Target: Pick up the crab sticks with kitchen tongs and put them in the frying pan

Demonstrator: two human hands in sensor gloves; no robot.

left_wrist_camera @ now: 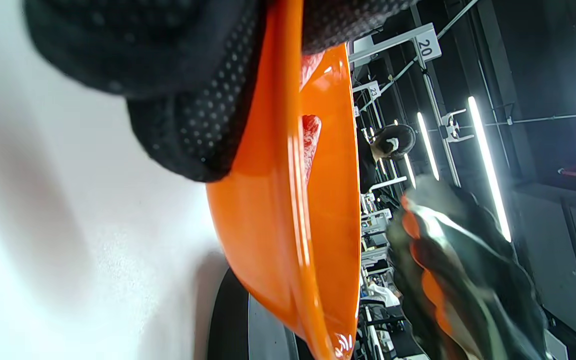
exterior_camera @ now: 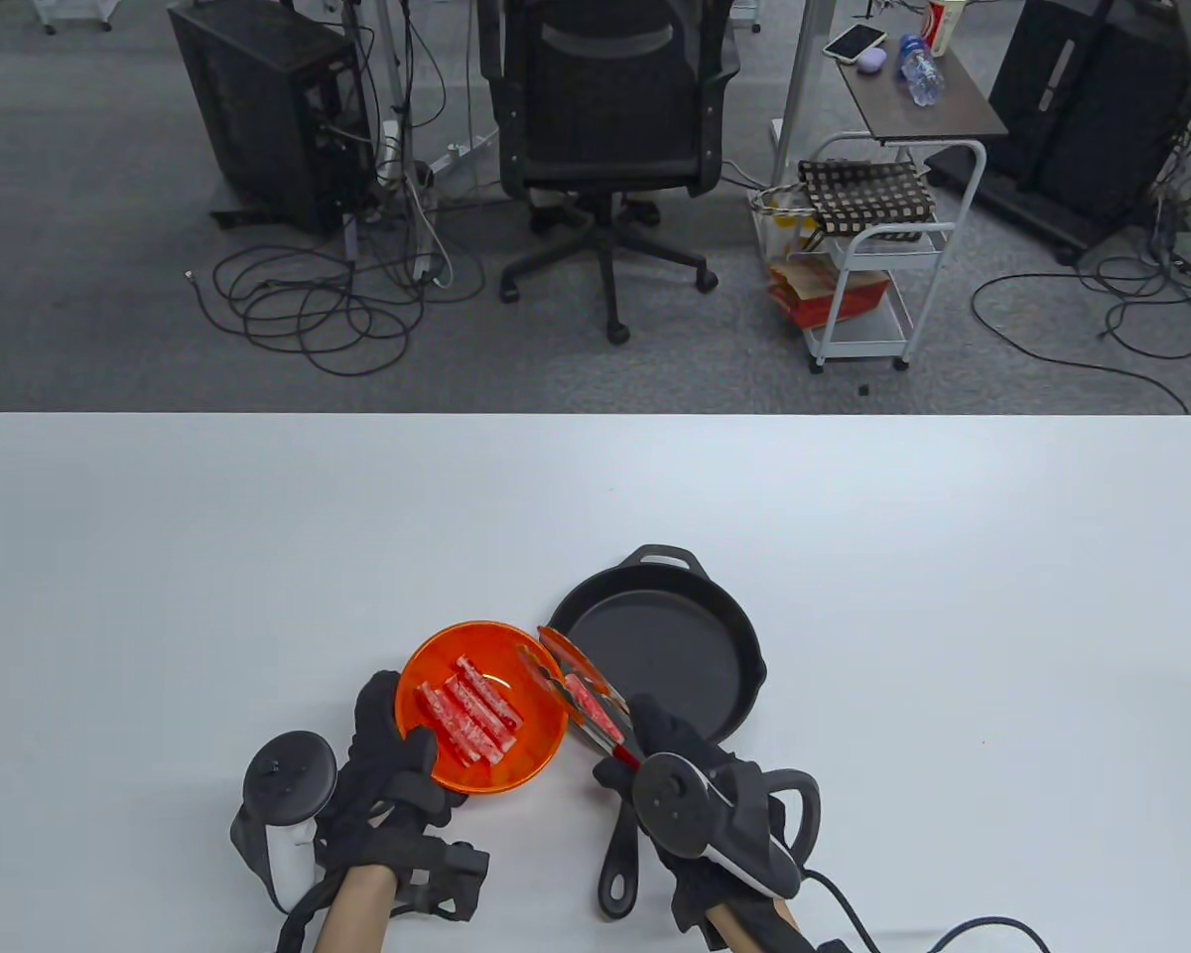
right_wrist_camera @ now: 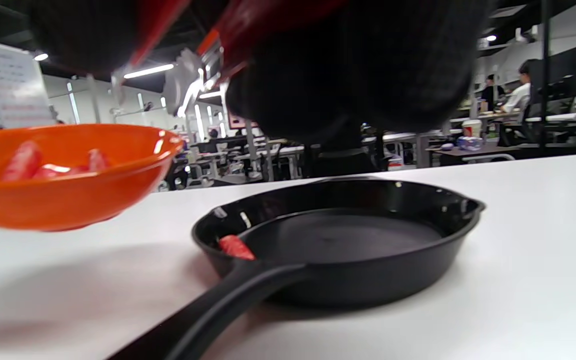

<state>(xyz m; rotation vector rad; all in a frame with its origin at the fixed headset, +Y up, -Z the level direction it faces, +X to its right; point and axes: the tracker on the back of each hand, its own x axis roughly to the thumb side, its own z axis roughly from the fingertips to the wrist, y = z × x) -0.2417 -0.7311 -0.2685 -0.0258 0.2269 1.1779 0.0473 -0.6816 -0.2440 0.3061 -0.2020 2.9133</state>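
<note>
The table carried everything, w/ the frying pan sitting just beyond the right hand, handle pointing back under that wrist, prob. so the drop is short. The orange bowl was lifted and tilted toward the pan, right beside the tongs; the left hand gripped its near rim, fingers curled over the edge, seemingly to bring the sticks closer. The right hand was wrapped round the tongs, their arms nearly closed on one crab stick held over the pan's near-left rim. Remaining crab sticks lay in the bowl, left of the tong tips. Right wrist view showed one red piece already inside the pan, by the handle root.
</note>
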